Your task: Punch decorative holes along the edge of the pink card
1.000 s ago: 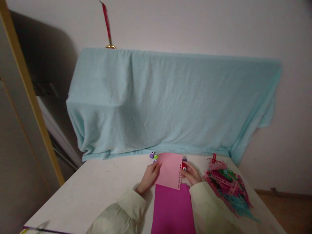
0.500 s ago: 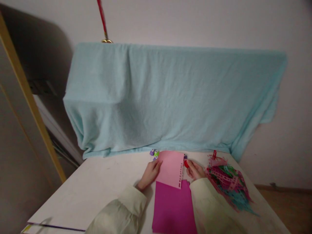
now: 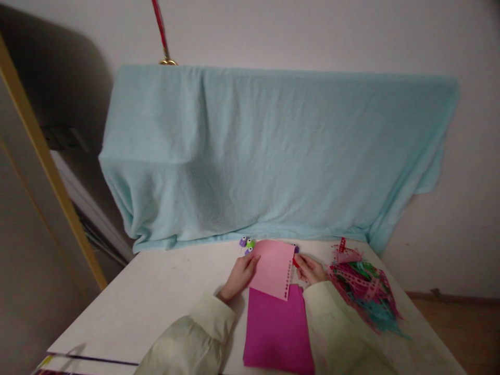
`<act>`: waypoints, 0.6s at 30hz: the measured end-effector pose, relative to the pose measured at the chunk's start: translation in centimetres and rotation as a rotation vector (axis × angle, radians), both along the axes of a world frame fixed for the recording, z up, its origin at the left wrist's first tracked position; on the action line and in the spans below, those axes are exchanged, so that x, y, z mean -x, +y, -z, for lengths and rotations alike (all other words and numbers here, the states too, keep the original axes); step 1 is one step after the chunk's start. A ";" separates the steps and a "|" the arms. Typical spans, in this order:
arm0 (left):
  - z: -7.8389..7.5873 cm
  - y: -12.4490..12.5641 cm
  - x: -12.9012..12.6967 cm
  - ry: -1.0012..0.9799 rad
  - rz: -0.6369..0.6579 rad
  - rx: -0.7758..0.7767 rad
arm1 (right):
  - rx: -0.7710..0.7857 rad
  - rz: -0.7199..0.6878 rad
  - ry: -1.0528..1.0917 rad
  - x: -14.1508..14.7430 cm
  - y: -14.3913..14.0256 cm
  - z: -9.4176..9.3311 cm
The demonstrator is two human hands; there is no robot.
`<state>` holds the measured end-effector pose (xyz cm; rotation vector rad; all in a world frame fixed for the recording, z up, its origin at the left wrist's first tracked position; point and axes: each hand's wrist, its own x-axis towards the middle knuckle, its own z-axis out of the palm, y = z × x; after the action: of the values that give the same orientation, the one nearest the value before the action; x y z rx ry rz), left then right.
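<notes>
My left hand [image 3: 239,275] rests on the left edge of a light pink sheet of paper [image 3: 273,266] and holds it flat on the white table [image 3: 156,302]. At the sheet's right edge, which has a row of punched holes, my right hand [image 3: 310,270] is closed around a small red punch [image 3: 296,262]. The pink sheet overlaps the top of a magenta sheet [image 3: 278,330] lying nearer to me. Small purple and green punches [image 3: 247,243] sit just beyond the pink sheet.
A pile of punched paper strips [image 3: 363,294] in pink, green and teal lies at the right of the table. A light blue cloth [image 3: 273,156] drapes something tall along the table's far side. A wooden frame [image 3: 42,156] stands at the left.
The camera has tilted a little, shifting the scene. My right hand has slid the red punch slightly up along the pink sheet's right edge; my left hand stays in place.
</notes>
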<state>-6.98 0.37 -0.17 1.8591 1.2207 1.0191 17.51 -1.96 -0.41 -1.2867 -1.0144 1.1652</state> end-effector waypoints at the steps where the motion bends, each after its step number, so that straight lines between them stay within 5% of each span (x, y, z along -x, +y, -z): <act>1: 0.0 0.0 0.0 0.003 0.001 -0.004 | -0.002 -0.001 0.004 0.1 0.0 0.0; 18: 0.8 -0.1 0.1 -0.020 0.043 0.039 | -0.021 -0.074 -0.097 -0.4 0.1 0.4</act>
<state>-7.10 0.31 -0.93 1.8329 1.1755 0.9819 17.95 -1.86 -0.83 -1.3087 -1.1507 1.1538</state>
